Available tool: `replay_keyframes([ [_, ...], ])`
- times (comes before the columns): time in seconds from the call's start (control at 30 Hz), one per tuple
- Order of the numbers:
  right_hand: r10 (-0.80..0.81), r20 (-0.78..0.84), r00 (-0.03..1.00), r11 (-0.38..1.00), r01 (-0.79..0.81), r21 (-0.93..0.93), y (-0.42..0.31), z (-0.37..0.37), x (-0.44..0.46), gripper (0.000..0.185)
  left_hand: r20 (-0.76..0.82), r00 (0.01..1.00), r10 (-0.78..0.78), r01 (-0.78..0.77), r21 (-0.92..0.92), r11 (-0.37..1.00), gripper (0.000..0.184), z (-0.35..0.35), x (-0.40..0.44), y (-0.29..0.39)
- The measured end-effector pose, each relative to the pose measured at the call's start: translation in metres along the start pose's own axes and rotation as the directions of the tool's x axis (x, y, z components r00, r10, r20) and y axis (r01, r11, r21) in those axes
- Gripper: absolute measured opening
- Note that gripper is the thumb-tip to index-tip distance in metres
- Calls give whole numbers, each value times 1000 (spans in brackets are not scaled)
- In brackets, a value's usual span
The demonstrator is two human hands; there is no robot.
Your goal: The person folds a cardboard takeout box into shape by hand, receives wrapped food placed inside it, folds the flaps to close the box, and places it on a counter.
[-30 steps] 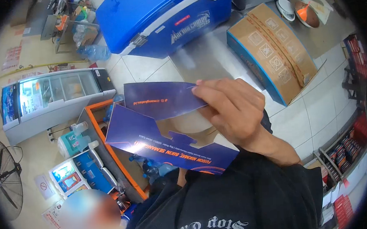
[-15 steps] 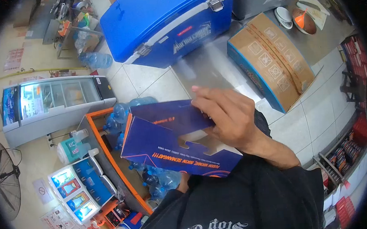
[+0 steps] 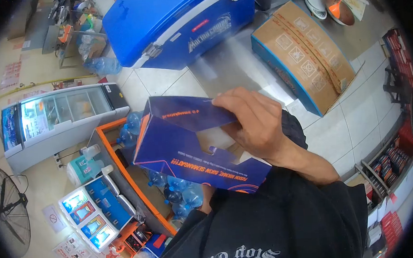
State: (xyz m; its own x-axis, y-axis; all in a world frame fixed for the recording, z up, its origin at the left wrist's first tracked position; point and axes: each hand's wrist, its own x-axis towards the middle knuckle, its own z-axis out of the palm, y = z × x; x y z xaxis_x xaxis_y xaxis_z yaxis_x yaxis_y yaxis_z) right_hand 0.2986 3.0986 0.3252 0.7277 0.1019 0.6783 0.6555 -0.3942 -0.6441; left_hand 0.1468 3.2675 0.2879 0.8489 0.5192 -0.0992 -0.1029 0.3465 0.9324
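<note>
My right hand [image 3: 256,123] pinches the upper edge of a purple cardboard food box [image 3: 190,165] with orange and white print. The box is tilted in front of my chest, its top parted. A notched cut-out shows in its near panel, with a pale inside behind it. My left forearm [image 3: 207,199] passes below the box. The box hides my left hand, so its fingers cannot be seen.
A blue cooler box [image 3: 177,31] and a brown carton [image 3: 301,57] stand ahead. An orange-edged counter [image 3: 105,135] with plastic water bottles [image 3: 184,196] is at left, near a glass-top freezer [image 3: 68,114]. Packed shelves [image 3: 388,160] line the right.
The purple box has tilted and its far panel stands higher, so the gap between the panels is wider. My right hand has shifted slightly left and up with that edge.
</note>
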Motion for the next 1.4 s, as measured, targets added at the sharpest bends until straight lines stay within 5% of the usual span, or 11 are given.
replay_keyframes([
  [0.17,-50,-15,999,999,50,8,7,3,-11,33,6,1000,-3,3,-2,1000,79,3,4,-4],
  [0.23,65,125,990,994,-76,82,5,0,-14,41,14,1000,-8,8,-7,1000,79,6,10,-8],
  [0.47,111,267,957,991,-128,49,11,-7,-15,38,37,999,-37,39,-54,998,80,23,38,-37],
  [0.63,211,379,901,887,-340,313,29,-10,-21,32,60,996,-65,70,-80,994,80,32,58,-60],
  [0.77,365,501,785,753,-565,337,35,-14,-22,34,61,990,-127,132,-94,987,83,36,60,-65],
  [0.97,195,520,832,874,-388,293,43,-11,-24,29,132,975,-180,185,-23,983,86,21,58,-67],
  [1.2,187,561,807,894,-377,244,40,-7,-26,23,97,979,-179,180,-7,984,80,9,64,-66],
  [1.4,380,641,667,574,-713,402,41,-8,-32,11,96,985,-145,136,98,986,73,4,61,-66],
])
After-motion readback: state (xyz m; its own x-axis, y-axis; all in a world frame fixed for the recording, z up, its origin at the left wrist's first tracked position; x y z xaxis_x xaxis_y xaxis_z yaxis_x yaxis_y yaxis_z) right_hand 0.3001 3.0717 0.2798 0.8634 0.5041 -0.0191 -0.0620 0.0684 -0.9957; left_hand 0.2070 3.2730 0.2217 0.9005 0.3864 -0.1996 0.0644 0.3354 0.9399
